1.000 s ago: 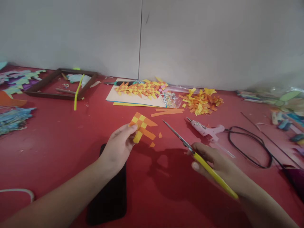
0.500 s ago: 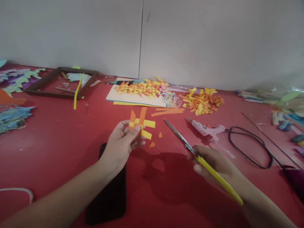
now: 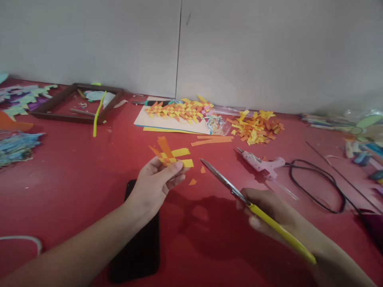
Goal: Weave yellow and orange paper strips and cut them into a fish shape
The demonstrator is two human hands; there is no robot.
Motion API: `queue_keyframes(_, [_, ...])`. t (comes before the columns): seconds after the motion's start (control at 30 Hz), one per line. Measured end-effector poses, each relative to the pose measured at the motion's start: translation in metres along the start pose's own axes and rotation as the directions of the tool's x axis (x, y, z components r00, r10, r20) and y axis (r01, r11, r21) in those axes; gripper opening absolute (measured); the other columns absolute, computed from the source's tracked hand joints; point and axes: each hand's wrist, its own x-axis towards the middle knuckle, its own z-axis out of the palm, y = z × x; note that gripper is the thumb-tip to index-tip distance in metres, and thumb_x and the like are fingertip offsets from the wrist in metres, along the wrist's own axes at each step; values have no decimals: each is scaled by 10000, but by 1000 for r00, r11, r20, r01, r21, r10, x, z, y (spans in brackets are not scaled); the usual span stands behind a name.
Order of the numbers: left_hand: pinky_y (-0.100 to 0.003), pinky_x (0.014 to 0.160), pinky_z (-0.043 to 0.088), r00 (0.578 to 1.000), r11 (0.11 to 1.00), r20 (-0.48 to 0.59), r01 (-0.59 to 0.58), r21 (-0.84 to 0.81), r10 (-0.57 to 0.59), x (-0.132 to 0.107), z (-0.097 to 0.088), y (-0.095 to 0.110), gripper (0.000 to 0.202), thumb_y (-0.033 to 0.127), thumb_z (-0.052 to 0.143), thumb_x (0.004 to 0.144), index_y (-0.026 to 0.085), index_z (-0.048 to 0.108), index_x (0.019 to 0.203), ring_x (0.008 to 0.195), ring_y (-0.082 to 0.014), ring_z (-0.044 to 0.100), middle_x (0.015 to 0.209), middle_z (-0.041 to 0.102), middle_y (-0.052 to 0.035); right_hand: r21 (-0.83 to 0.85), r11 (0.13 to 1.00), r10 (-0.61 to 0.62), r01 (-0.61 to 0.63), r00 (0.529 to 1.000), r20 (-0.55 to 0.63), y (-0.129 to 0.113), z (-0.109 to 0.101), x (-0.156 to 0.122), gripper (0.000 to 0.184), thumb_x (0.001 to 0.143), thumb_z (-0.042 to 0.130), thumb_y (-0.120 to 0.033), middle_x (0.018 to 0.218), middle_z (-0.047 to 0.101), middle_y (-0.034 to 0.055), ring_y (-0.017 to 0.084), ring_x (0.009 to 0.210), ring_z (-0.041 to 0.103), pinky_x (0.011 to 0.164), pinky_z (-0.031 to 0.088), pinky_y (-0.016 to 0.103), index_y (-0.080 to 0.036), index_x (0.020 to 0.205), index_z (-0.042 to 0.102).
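Note:
Between the thumb and fingers of my left hand [image 3: 160,177] is a woven paper piece [image 3: 167,155], with orange strips sticking up and yellow strips pointing right. My right hand [image 3: 266,207] grips yellow-handled scissors [image 3: 236,193]. Their blades look closed, and the tips point up and left, just right of the paper piece without touching it. Two small orange paper scraps [image 3: 192,182] lie on the red table below the blade tips. A black phone [image 3: 137,247] rests under my left forearm.
Behind my hands lie woven orange-yellow paper [image 3: 179,111] on pale sheets [image 3: 143,119], orange strips [image 3: 212,140] and a pile of paper pieces [image 3: 255,127]. A pink glue gun [image 3: 263,163] with a black cord [image 3: 317,207] is at right. A brown frame [image 3: 56,116] stands back left.
My left hand has tilted the woven paper piece, so its orange strips lean left and its yellow strips sit differently. The scissors have shifted slightly down and left at their tips.

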Motion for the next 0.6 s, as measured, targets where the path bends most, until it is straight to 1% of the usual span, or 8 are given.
queue_keyframes(0.13, [-195,592,622,1000,1000,26,16,-7,-16,-2,0,1,287,225,935,559,159,676,664,730,-172,757,660,739,21,-41,999,32,-29,997,65,-4,0,-2,541,815,528,-729,712,478,-8,120,614,409,524,336,248,-189,785,508])
queue_keyframes(0.23, [-218,633,634,999,1000,34,22,9,-22,-4,0,0,294,248,939,553,149,673,630,747,-183,760,688,755,0,-68,996,68,-62,993,93,-6,2,-2,574,805,495,-765,698,414,-26,113,605,356,521,293,250,-194,754,465])
queue_keyframes(0.37, [-193,627,622,999,996,35,34,81,-36,-5,0,-3,277,267,930,580,161,713,717,705,-165,757,718,768,0,-76,993,92,-85,992,89,-5,4,-1,571,800,498,-764,682,349,-42,109,599,307,513,252,248,-203,723,425])
queue_keyframes(0.47, [-164,634,608,997,991,66,29,127,-37,-6,-2,-6,230,268,899,647,168,741,781,698,-145,755,771,781,-11,-71,994,94,-88,992,90,-5,6,-1,563,804,501,-755,687,354,-40,110,603,311,520,249,251,-204,723,422])
queue_keyframes(0.6, [-171,691,609,998,997,60,16,74,-20,-6,-1,-7,159,225,863,701,169,747,795,747,-142,756,821,789,-22,-74,992,111,-106,991,69,-6,6,-1,564,809,495,-756,693,372,-33,113,609,329,523,261,250,-202,727,426])
